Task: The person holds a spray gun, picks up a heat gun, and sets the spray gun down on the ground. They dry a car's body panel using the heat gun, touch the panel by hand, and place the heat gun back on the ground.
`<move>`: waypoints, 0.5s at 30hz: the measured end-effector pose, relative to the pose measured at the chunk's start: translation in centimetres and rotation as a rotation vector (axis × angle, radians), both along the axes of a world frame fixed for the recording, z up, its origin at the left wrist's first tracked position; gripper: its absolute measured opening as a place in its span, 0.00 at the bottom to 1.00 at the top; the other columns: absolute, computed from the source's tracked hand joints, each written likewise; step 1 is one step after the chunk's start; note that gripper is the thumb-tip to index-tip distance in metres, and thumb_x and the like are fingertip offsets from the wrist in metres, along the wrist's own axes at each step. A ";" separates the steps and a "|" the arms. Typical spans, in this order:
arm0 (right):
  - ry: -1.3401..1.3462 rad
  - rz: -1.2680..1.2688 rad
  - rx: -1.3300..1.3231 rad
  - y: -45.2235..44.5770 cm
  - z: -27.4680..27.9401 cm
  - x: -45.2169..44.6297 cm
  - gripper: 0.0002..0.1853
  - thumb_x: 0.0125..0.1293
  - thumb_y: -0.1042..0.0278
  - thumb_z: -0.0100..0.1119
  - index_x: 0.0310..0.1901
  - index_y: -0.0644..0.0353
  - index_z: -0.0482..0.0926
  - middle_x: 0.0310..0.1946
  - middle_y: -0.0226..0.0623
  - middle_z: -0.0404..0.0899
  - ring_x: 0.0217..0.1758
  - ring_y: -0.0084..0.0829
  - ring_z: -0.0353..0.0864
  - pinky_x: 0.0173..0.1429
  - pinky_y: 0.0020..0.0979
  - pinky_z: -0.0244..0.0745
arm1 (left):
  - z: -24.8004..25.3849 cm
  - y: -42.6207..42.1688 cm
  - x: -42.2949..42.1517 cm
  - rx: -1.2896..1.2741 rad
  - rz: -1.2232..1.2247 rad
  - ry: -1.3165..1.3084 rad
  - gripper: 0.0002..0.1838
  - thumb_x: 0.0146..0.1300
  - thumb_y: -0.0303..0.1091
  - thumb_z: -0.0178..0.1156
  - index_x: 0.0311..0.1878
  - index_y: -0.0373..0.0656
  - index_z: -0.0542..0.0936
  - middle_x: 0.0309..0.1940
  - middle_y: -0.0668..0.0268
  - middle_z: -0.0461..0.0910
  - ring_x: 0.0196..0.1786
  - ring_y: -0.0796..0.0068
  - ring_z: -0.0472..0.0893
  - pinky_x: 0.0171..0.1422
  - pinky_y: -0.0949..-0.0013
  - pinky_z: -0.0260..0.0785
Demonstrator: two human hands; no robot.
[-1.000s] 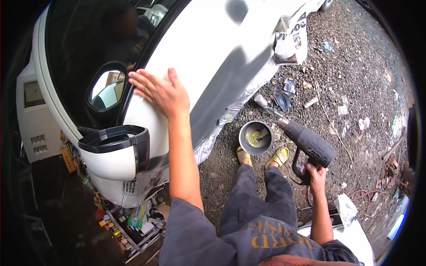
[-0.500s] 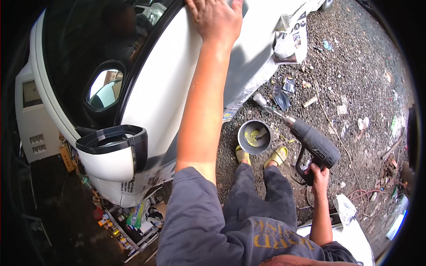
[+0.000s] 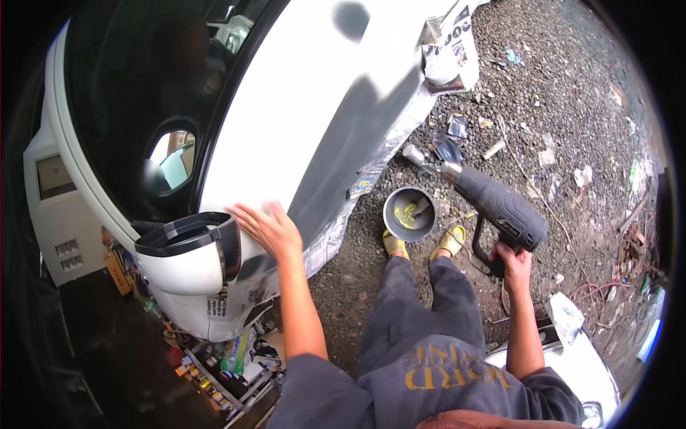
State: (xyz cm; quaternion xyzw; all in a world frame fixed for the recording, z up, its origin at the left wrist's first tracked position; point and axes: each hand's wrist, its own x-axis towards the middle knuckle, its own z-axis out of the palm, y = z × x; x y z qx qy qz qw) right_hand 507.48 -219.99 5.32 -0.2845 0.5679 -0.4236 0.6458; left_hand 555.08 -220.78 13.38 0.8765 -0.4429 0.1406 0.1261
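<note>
My right hand [image 3: 514, 266] is wrapped round the handle of a black heat gun [image 3: 496, 207], whose metal nozzle points up and left toward the car. My left hand [image 3: 270, 230] has its fingers stretched out at the white car panel [image 3: 286, 121], close beside the side mirror [image 3: 187, 257]. Whether the palm touches the panel I cannot tell. Along the panel's lower edge hangs newspaper masking [image 3: 330, 239]. A dark window [image 3: 136, 86] with black trim borders the panel's upper side.
A grey bucket [image 3: 409, 236] with yellowish stuff inside stands by my feet in yellow sandals [image 3: 450, 242]. Litter and a cord lie on the gravel [image 3: 564, 186]. A tray of assorted items [image 3: 214, 382] sits below the mirror. Another white car part [image 3: 572, 372] is behind my right arm.
My left hand has come down from high on the panel to beside the mirror, fingers still spread. The heat gun's nozzle has shifted slightly left and up, still in my right hand.
</note>
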 end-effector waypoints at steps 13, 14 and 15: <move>0.077 0.622 -0.424 -1.4 9.9 12.6 0.25 0.61 0.67 0.70 0.59 0.65 0.77 0.46 0.45 0.88 0.49 0.31 0.87 0.56 0.36 0.80 | -7.5 30.2 -13.1 0.617 0.658 1.865 0.39 0.80 0.63 0.43 0.73 0.35 0.72 0.67 0.52 0.78 0.68 0.57 0.77 0.71 0.59 0.68; 0.120 0.678 -0.472 -0.9 10.2 13.1 0.28 0.60 0.67 0.70 0.61 0.65 0.76 0.46 0.47 0.88 0.49 0.34 0.88 0.56 0.38 0.80 | -7.5 30.0 -12.7 0.537 0.677 1.939 0.39 0.80 0.63 0.43 0.73 0.35 0.72 0.67 0.52 0.78 0.68 0.57 0.77 0.71 0.60 0.68; 0.063 0.709 -0.466 -0.5 11.6 13.4 0.31 0.57 0.67 0.69 0.63 0.64 0.73 0.45 0.52 0.87 0.49 0.39 0.89 0.55 0.39 0.79 | -7.5 29.6 -12.1 0.512 0.661 1.957 0.39 0.80 0.63 0.43 0.72 0.35 0.72 0.67 0.52 0.78 0.68 0.57 0.77 0.71 0.60 0.68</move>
